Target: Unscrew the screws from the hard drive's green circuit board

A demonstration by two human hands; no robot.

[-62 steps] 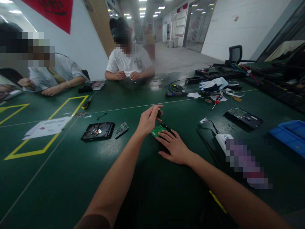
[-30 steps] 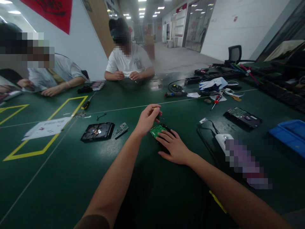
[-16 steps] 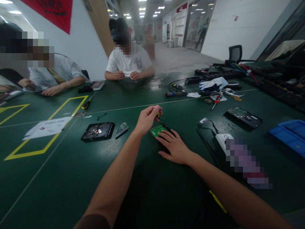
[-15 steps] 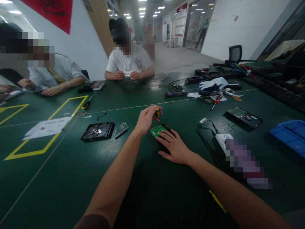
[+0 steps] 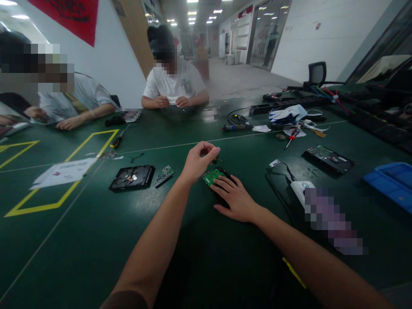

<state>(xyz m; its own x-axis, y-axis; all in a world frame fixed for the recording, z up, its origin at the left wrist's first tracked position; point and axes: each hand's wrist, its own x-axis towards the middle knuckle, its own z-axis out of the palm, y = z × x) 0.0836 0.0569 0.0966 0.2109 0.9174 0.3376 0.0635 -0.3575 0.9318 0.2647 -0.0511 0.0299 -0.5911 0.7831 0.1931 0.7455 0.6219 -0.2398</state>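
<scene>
Under my right hand lies a hard drive, its green circuit board showing at the far left end. The fingers of that hand are spread flat over the drive. Just beyond it, my left hand pinches a screwdriver with a yellow and black handle. Most of the screwdriver is hidden by the fingers, and I cannot tell whether its tip touches the drive. Left of my forearm lie a loose circuit board and a black hard drive.
To the right are another hard drive, a blue tray and a white power strip with a cable. Farther back lie a red-handled screwdriver and white gloves. Two people sit across the table; a paper sheet lies left.
My left hand has turned around the screwdriver handle, its thumb and fingers now reaching farther over it. My right hand stays on the hard drive.
</scene>
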